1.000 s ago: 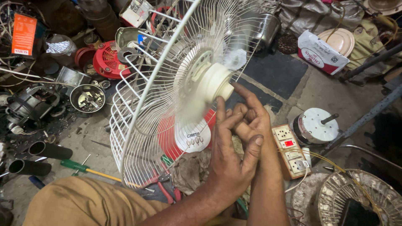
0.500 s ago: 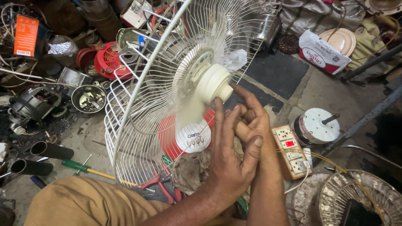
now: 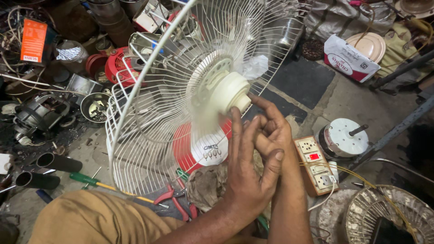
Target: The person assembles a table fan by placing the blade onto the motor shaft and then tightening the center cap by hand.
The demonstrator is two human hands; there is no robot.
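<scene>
Reaching up from the bottom of the view, the left hand (image 3: pixel 246 180) and the right hand (image 3: pixel 271 131) met just below the cream hub (image 3: pixel 230 92) of a white fan (image 3: pixel 181 99). Both hands were pressed together. The left fingers (image 3: pixel 239 135) stood almost straight and lay against the right hand, with the thumb sticking out to the side. They held nothing that could be seen. The right fingers (image 3: pixel 260 104) were partly curled, and the longest one touched the round front of the hub. It was hard to tell if they were gripping it or only touching it.

The fan's blades looked blurry, like they were spinning, inside the white wire cage (image 3: pixel 149 135). The fan leaned over, up and away from the fingers.

Just below the fingers lay a crumpled rag (image 3: pixel 208 185). Beside the right wrist sat a switch board (image 3: pixel 316 165) with sockets and a red button, lying on the floor. A little past it stood a round white motor (image 3: pixel 341 138) with a short shaft sticking up. Near the left arm lay red pliers (image 3: pixel 174 201) and a screwdriver with a green handle (image 3: pixel 86 179). Well away from the fingers, a metal bowl (image 3: pixel 95 107) held small bits, next to a dark motor (image 3: pixel 38 113).
</scene>
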